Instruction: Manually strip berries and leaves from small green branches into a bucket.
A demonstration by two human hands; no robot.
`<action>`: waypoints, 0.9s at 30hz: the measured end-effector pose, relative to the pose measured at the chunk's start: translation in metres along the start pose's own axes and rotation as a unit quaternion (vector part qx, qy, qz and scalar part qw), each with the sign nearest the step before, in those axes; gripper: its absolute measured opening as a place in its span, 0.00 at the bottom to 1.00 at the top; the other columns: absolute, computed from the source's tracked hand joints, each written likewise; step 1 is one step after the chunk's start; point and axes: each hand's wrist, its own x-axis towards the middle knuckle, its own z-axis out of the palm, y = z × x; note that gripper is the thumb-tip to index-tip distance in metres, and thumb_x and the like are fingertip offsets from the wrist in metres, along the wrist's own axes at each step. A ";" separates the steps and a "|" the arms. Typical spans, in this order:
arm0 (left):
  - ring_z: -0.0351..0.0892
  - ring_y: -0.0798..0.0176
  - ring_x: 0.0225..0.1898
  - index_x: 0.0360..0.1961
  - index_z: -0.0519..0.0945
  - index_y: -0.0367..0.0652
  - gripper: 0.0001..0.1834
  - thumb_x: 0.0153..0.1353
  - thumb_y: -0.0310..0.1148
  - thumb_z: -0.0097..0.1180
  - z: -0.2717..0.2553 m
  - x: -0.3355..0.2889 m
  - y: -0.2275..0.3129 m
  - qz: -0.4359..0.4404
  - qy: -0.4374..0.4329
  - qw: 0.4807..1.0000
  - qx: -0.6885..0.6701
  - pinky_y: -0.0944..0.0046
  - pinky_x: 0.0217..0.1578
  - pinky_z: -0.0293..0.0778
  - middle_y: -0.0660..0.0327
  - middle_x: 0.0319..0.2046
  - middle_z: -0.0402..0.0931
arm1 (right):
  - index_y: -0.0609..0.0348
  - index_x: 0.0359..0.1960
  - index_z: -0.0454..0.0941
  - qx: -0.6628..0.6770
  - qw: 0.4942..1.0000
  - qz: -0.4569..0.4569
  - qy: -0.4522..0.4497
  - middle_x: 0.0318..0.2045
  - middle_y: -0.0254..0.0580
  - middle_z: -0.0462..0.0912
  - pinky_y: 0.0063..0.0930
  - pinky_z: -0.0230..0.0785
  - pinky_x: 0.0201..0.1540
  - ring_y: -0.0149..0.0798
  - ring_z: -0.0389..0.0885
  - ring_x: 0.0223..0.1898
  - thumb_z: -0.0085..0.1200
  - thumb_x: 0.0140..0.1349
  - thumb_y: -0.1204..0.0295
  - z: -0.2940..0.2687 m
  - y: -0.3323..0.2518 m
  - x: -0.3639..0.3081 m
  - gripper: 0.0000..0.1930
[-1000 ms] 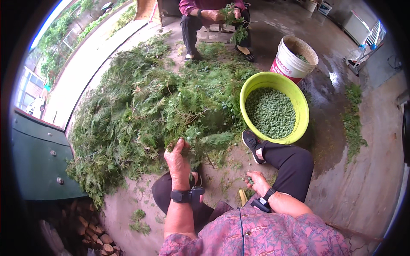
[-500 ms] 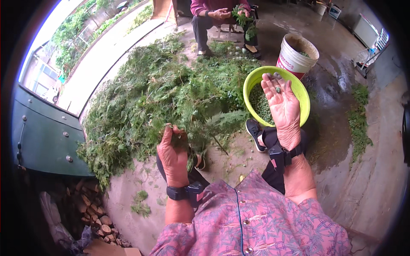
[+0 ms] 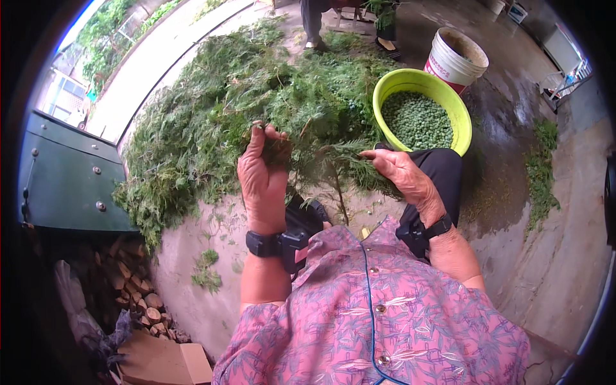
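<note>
A leafy evergreen branch point(image 3: 353, 163) stretches between my hands, its thin bare stem pointing down toward my lap. My left hand point(image 3: 262, 183) is closed round one end of it, the fingers partly hidden by greenery. At the other side, my right hand point(image 3: 414, 186) pinches the feathery tip with thumb and fingers. Just beyond that hand stands a yellow-green tub point(image 3: 464, 125) holding many small round green berries point(image 3: 417, 122). A wide heap of cut evergreen branches point(image 3: 205, 109) covers the floor ahead and to the left.
Behind the tub is a white bucket point(image 3: 439, 61) with red marks. Another person's legs point(image 3: 312, 22) show at the far edge of the heap. A green metal panel point(image 3: 70, 179), split firewood point(image 3: 144, 298) and a cardboard box point(image 3: 160, 359) are on the left.
My right hand has come down from over the tub, where its palm lay open with a berry on it, and now grips the branch. The view has tilted lower; my left hand keeps its hold.
</note>
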 end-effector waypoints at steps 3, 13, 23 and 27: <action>0.73 0.61 0.34 0.33 0.75 0.42 0.09 0.58 0.36 0.55 -0.002 0.007 -0.006 -0.008 -0.018 1.000 -0.019 0.63 0.39 0.70 0.63 0.28 0.75 | 0.65 0.56 0.62 0.225 0.970 0.076 -0.053 0.43 0.41 0.77 0.18 0.64 0.45 0.31 0.74 0.40 0.59 0.53 0.64 0.016 0.011 -0.014 0.31; 0.73 0.61 0.35 0.30 0.74 0.44 0.09 0.56 0.38 0.56 -0.013 0.007 -0.043 -0.032 0.006 0.996 -0.081 0.64 0.38 0.69 0.64 0.30 0.75 | 0.60 0.50 0.67 0.431 0.890 0.148 -0.008 0.37 0.39 0.77 0.30 0.75 0.41 0.36 0.78 0.38 0.57 0.53 0.78 0.059 0.041 -0.008 0.22; 0.71 0.68 0.40 0.49 0.70 0.36 0.19 0.56 0.27 0.56 -0.060 0.003 -0.062 0.234 0.268 0.843 0.403 0.68 0.42 0.68 0.61 0.38 0.74 | 0.66 0.33 0.75 -0.136 0.957 -0.126 0.225 0.28 0.46 0.73 0.32 0.66 0.38 0.44 0.73 0.34 0.52 0.44 0.84 0.035 0.068 -0.009 0.11; 0.75 0.70 0.32 0.45 0.73 0.35 0.16 0.57 0.32 0.56 -0.045 -0.005 -0.078 0.053 0.107 0.897 0.426 0.72 0.32 0.69 0.61 0.33 0.77 | 0.63 0.34 0.75 -0.213 0.933 -0.162 0.239 0.28 0.48 0.72 0.33 0.66 0.35 0.49 0.73 0.33 0.50 0.40 0.86 0.029 0.065 -0.012 0.16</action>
